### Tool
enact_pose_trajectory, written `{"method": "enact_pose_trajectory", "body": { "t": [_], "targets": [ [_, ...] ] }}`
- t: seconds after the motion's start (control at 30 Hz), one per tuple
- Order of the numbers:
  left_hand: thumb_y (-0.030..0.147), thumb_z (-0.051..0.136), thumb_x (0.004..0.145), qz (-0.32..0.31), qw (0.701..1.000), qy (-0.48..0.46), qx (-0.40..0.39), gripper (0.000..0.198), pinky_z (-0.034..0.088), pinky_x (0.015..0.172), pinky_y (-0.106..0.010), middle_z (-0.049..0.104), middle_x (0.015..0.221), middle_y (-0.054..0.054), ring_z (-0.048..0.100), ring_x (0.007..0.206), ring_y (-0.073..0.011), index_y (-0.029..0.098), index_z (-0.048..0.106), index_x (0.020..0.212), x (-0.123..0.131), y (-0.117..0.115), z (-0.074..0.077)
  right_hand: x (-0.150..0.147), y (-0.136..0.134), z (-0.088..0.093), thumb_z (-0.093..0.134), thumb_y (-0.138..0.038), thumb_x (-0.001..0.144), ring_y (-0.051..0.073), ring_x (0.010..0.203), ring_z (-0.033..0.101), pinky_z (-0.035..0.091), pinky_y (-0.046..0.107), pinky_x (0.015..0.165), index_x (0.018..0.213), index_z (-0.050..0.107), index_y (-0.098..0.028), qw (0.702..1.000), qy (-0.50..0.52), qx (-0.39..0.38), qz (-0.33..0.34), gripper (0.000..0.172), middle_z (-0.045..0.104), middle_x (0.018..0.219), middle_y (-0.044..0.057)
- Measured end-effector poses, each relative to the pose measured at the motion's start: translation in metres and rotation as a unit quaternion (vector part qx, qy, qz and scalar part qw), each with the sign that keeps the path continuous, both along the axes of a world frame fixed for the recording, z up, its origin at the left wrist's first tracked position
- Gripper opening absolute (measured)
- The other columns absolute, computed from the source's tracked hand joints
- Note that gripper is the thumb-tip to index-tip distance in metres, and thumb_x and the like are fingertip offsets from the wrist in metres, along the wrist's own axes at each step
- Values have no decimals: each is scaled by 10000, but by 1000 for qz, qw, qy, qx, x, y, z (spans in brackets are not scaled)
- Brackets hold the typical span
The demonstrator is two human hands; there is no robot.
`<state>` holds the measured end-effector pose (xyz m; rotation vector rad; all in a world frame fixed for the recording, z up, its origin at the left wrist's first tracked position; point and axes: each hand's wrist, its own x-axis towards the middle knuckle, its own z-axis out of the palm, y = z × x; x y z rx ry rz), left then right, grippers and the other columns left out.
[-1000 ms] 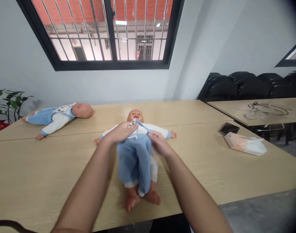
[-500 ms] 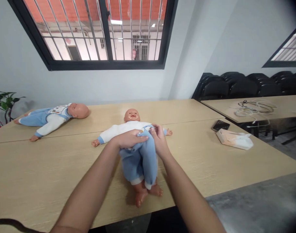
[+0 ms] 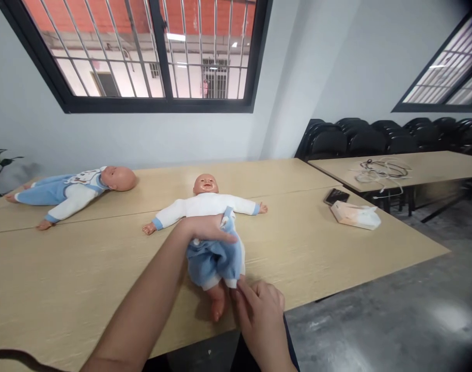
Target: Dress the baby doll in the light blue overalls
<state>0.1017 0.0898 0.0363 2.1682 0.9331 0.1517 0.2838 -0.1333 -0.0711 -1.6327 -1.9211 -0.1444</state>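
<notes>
A baby doll (image 3: 206, 205) in a white long-sleeved top lies on its back, arms spread, head toward the wall. Blue overalls (image 3: 207, 261) with white cuffs are on its legs, and their upper part is bunched at the waist. My left hand (image 3: 208, 227) is closed on that bunched cloth over the doll's belly. Down at the white cuff of the leg on the right, my right hand (image 3: 259, 307) pinches the cuff between thumb and fingers. It hides the foot there; the doll's other foot (image 3: 217, 305) shows bare.
A second doll (image 3: 77, 191) in similar clothes lies at the back left of the wooden table (image 3: 115, 289). To the right are a tissue pack (image 3: 356, 215) and a black phone (image 3: 336, 196). Cables (image 3: 383, 170) lie on another table, with stacked black chairs (image 3: 329, 140) behind.
My right hand has moved from the waist of the overalls down to the cuff near the foot. My left hand keeps its hold at the waist. The view has turned slightly right.
</notes>
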Motion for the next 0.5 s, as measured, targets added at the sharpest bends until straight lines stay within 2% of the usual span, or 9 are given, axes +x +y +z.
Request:
{"method": "enact_pose_trajectory", "body": {
  "t": [0.1, 0.17, 0.23, 0.27, 0.37, 0.43, 0.5],
  "targets": [
    [693, 779, 683, -25, 995, 91, 14, 616, 511, 885, -378, 753, 1023, -85, 675, 913, -276, 197, 695, 1040, 3, -4, -1, -9, 8, 7, 667, -368, 950, 236, 819, 574, 374, 395, 798, 1221, 679, -312, 999, -31, -6, -10, 277, 596, 833, 23],
    [626, 731, 761, -43, 993, 108, 12, 470, 512, 839, -382, 743, 907, -80, 659, 821, -251, 179, 689, 901, 2, -5, -4, -17, 10, 9, 730, -435, 890, 269, 885, 584, 388, 432, 844, 1312, 616, -274, 999, -20, -1, -27, 466, 624, 912, 46],
    [562, 639, 858, -65, 994, 82, 12, 388, 510, 853, -362, 739, 922, -68, 651, 840, -229, 176, 675, 881, -2, -5, -6, -25, 12, 10, 750, -455, 855, 302, 957, 586, 392, 467, 893, 1376, 549, -228, 999, 3, 10, -40, 603, 644, 1002, 81],
    [543, 592, 896, -73, 995, 63, 10, 374, 508, 868, -346, 741, 955, -61, 649, 869, -218, 177, 673, 894, -4, -5, -5, -29, 13, 10, 738, -430, 856, 310, 976, 584, 389, 478, 911, 1391, 529, -212, 999, 14, 18, -45, 615, 649, 1029, 95],
    [561, 545, 935, -78, 996, -1, -37, 407, 513, 862, -313, 745, 1016, -53, 652, 915, -201, 178, 681, 931, -11, -8, 2, -30, 22, 14, 654, -280, 864, 304, 936, 586, 381, 474, 909, 1344, 569, -209, 997, 30, 46, -51, 493, 667, 973, 87],
    [597, 588, 912, -86, 989, -57, -107, 440, 524, 838, -316, 752, 1027, -68, 665, 919, -209, 174, 698, 962, -14, -12, 9, -23, 33, 20, 596, -179, 832, 284, 882, 591, 387, 443, 874, 1222, 638, -211, 997, 38, 52, -34, 394, 673, 896, 68],
    [600, 678, 856, -108, 977, -97, -157, 448, 527, 837, -318, 752, 1062, -77, 671, 938, -215, 180, 707, 1008, -15, -16, 15, -11, 45, 29, 577, -154, 808, 267, 851, 600, 396, 412, 841, 1098, 673, -206, 997, 64, 46, -20, 310, 685, 872, 62]
  ]
}}
